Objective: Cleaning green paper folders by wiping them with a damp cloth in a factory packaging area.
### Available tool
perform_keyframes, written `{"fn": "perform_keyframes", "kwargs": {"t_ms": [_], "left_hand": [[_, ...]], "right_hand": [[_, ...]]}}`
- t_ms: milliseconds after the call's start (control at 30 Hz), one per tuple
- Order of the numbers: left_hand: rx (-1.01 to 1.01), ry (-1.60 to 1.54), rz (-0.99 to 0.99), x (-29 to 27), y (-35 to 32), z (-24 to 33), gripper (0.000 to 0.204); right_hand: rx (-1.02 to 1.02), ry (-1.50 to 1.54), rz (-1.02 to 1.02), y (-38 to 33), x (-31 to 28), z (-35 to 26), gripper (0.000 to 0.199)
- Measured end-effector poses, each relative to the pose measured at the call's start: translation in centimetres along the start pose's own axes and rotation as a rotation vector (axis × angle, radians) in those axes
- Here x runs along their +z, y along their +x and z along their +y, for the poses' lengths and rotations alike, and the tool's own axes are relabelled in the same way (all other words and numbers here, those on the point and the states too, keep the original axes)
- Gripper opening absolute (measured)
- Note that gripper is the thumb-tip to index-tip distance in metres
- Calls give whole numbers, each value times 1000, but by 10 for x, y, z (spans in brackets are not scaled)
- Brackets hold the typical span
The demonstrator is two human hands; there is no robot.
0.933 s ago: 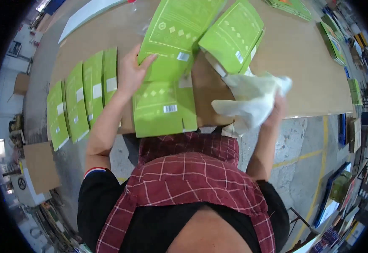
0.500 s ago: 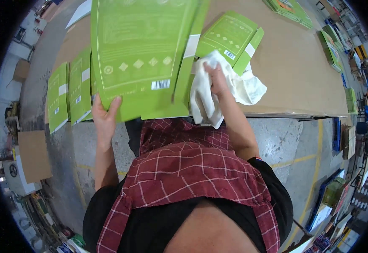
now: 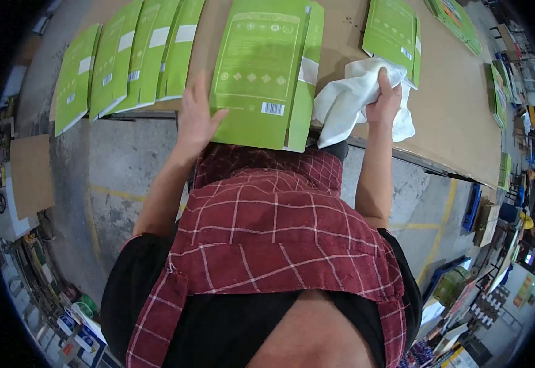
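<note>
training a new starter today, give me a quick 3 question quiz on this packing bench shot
1. True or false: the left hand rests on the large green flat carton.
2. What does the right hand grip? A) tape roll B) white cloth C) knife
3. Fill in: the row of green cartons lies on the person's ____ side of the cardboard-covered table.

Key: 1 true; 2 B; 3 left
</note>
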State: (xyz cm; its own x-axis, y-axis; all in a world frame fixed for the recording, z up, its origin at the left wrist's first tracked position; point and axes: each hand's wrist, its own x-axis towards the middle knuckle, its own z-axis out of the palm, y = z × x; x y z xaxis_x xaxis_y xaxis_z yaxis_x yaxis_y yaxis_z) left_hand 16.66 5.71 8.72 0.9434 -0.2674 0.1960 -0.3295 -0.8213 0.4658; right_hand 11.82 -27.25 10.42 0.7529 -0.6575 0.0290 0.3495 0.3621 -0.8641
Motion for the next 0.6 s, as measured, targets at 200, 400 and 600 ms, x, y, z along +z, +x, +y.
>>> {"fn": "perform_keyframes", "kwargs": {"t_ms": [200,400,600], "left_hand": [[547,405,-128,56,59,18,49],[517,339,-202,98,62,2,48],[535,267,-206,92,62,7,46]], "right_hand": [[-704,-1182,-124,-44,40,40,16],[-340,-1474,-724,-81,7,89,25],[-310,-1549,-949,-73,3,76,28]]}}
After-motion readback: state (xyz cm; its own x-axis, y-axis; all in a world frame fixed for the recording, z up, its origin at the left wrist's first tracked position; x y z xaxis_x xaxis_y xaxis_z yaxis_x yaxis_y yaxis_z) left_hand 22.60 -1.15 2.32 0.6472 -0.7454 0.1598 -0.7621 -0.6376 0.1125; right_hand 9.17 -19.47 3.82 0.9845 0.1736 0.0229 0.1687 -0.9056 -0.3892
